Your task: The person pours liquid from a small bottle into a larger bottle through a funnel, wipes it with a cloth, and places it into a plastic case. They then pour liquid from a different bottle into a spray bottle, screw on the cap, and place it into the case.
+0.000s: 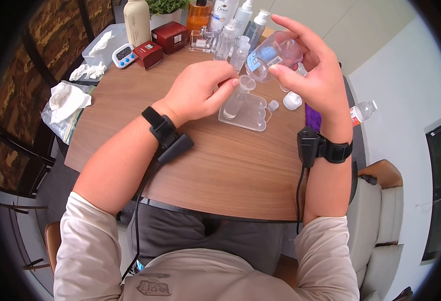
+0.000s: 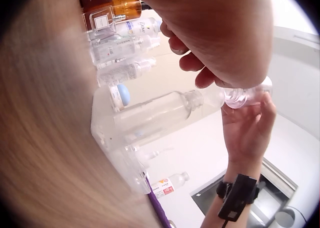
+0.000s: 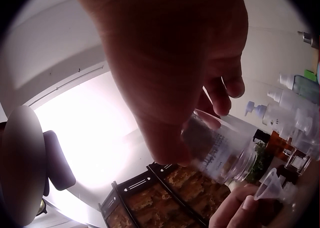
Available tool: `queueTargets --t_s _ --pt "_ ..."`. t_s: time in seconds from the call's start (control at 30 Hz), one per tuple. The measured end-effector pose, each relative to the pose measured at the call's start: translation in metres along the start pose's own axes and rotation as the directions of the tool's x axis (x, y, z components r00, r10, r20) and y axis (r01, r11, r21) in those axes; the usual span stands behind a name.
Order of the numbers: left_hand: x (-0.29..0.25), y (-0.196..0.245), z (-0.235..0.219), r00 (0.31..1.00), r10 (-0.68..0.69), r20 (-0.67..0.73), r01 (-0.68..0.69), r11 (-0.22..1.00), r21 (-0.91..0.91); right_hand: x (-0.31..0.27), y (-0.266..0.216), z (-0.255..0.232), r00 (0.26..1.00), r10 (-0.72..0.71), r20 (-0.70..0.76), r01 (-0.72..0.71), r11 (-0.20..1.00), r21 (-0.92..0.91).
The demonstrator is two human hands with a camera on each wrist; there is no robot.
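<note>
My left hand (image 1: 196, 91) pinches the rim of a small clear funnel (image 1: 247, 83). The funnel sits in the mouth of a slim transparent bottle (image 2: 155, 112), which stands upright on a clear plastic tray (image 1: 256, 114). Above and to the right, my right hand (image 1: 316, 70) grips a larger clear bottle (image 1: 276, 56) with a blue-and-white label, thumb on one side and fingers on the other. This bottle is tilted, its mouth down close over the funnel; the right wrist view shows its neck (image 3: 245, 167) pointing at the funnel.
A white cap (image 1: 292, 101) and a smaller clear cap (image 1: 273, 105) lie right of the tray. Behind stand several pump bottles, dark red boxes (image 1: 170, 37), a perfume bottle and a plant. A timer (image 1: 124, 55) and tissues are at the left; a purple cloth (image 1: 312, 118) is at the right edge.
</note>
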State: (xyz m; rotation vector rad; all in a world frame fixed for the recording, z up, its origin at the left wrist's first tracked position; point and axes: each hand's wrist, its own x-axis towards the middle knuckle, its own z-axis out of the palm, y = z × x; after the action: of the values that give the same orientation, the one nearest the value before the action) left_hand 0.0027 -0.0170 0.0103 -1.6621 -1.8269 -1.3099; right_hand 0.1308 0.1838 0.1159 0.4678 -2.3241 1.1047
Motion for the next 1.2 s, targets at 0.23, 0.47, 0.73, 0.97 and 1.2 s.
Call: queueTargets --t_s 0.23,0.47,0.73,0.97,1.2 --pt "0.001 0.002 -0.002 0.996 -0.079 0.04 0.08 0.997 -0.009 0.001 0.016 -0.005 0.998 0.069 0.002 -0.069 0.992 0.106" --pt "0.003 0.005 -0.003 0.993 -0.107 0.041 0.107 0.994 0.012 0.001 0.021 -0.003 0.992 0.12 -0.034 -0.113 0.981 0.159" --pt "0.002 0.004 -0.007 0.993 -0.087 -0.082 0.087 0.996 0.003 0.002 0.029 0.004 0.988 0.152 -0.014 -0.14 0.937 0.32" --pt "0.006 0.003 -0.006 0.99 0.129 -0.061 -0.128 0.992 0.009 0.007 0.041 0.028 0.985 0.147 -0.093 -0.1 0.914 0.393" --pt "0.005 0.004 -0.005 0.992 0.068 -0.105 -0.079 0.992 -0.101 0.003 0.031 0.025 0.98 0.181 0.085 -0.198 0.945 0.261"
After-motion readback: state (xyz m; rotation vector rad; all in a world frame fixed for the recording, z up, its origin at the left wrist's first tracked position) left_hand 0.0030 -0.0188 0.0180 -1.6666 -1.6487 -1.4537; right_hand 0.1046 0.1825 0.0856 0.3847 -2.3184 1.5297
